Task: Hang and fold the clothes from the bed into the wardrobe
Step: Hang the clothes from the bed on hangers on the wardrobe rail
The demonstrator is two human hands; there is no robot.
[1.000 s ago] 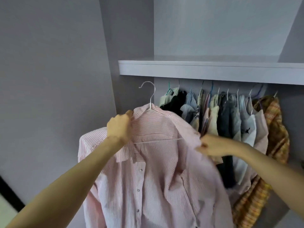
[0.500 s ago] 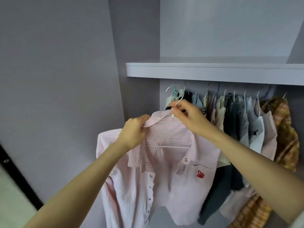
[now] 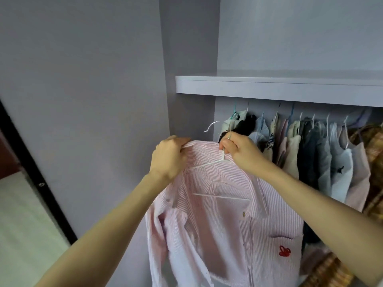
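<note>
A pink-and-white striped shirt (image 3: 223, 216) with a small red emblem on its chest pocket hangs on a white wire hanger (image 3: 209, 163). I hold it up in front of the wardrobe. My left hand (image 3: 169, 157) grips the shirt's collar at its left side. My right hand (image 3: 238, 149) pinches the hanger's neck just under the hook (image 3: 211, 126), which points left, below the shelf. The rail itself is hidden behind the shelf edge.
A grey shelf (image 3: 277, 88) spans the wardrobe above a row of several hung garments (image 3: 306, 150), with a plaid one (image 3: 371, 154) at far right. The wardrobe's grey side panel (image 3: 83, 100) stands left; a dark door frame (image 3: 31, 170) lies beyond it.
My right hand left the shirt's shoulder and took the hanger's neck. The shirt rose and moved right toward the hung clothes, and its front with the red emblem has turned into view.
</note>
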